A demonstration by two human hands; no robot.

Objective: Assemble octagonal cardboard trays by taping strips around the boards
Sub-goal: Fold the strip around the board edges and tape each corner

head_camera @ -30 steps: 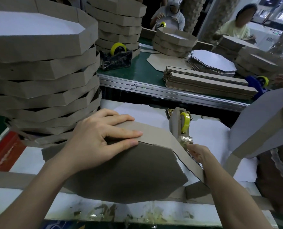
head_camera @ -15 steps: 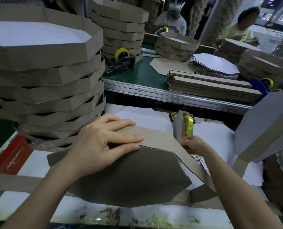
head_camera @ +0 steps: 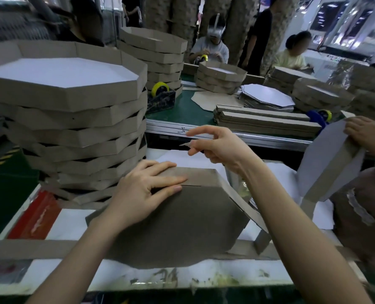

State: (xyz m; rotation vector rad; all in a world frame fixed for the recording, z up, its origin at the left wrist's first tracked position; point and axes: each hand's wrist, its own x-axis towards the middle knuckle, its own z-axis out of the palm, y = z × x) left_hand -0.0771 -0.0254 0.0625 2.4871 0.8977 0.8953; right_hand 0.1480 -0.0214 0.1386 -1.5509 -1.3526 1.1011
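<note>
A brown octagonal board (head_camera: 177, 224) lies tilted on the white worktop, with a cardboard strip (head_camera: 195, 175) folded up along its far edge and running down its right side. My left hand (head_camera: 144, 191) presses flat on the strip and board at the far corner, fingers straight. Raised above the strip, my right hand (head_camera: 217, 145) pinches a short piece of clear tape (head_camera: 185, 144) between thumb and fingers. The tape dispenser is hidden behind my right arm.
A tall stack of finished octagonal trays (head_camera: 72, 119) stands at the left. Loose strips (head_camera: 28, 249) lie along the near edge. Another person's hand (head_camera: 366, 137) holds a tray (head_camera: 326, 163) at the right. Across the green bench sit strip piles (head_camera: 263, 121), dispensers (head_camera: 160, 97) and other workers.
My right hand has left the dispenser and risen up and left with a piece of tape pinched in it. The left hand stays pressed on the strip. The camera tilted up.
</note>
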